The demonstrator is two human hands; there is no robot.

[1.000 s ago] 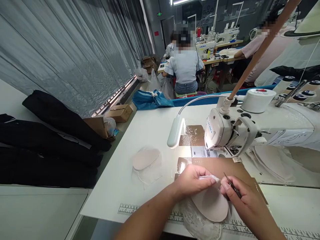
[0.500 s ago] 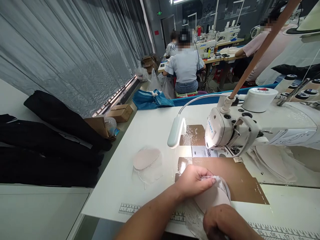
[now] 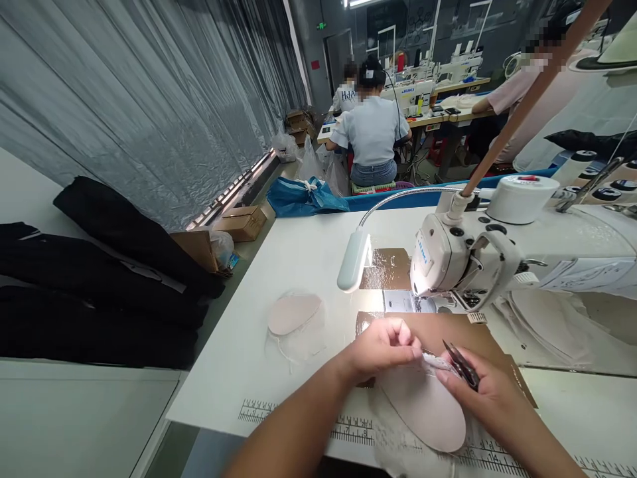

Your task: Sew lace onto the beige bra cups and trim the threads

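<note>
A pale pink oval bra cup (image 3: pixel 430 408) with sheer white fabric along its top edge hangs between my hands over the table's front edge. My left hand (image 3: pixel 387 346) pinches the left end of that upper edge between thumb and curled fingers. In my right hand (image 3: pixel 490 388) are dark thread snips (image 3: pixel 464 368), their tips pointing up and left, close to the edge. My right thumb also presses the cup's right side. Another pale oval cup with sheer fabric (image 3: pixel 294 315) lies flat on the table to the left.
A white sewing machine (image 3: pixel 448 259) stands just beyond my hands, with a small lamp (image 3: pixel 351 260) beside it. Brown sheeting (image 3: pixel 442 326) covers part of the white table (image 3: pixel 219 378). Pale fabric pieces (image 3: pixel 547 325) lie under the machine arm. Several people sit working farther back.
My right hand has come up from the table's front edge to the cup's upper edge, bringing the snips into view. The cup has turned and shows more of its face.
</note>
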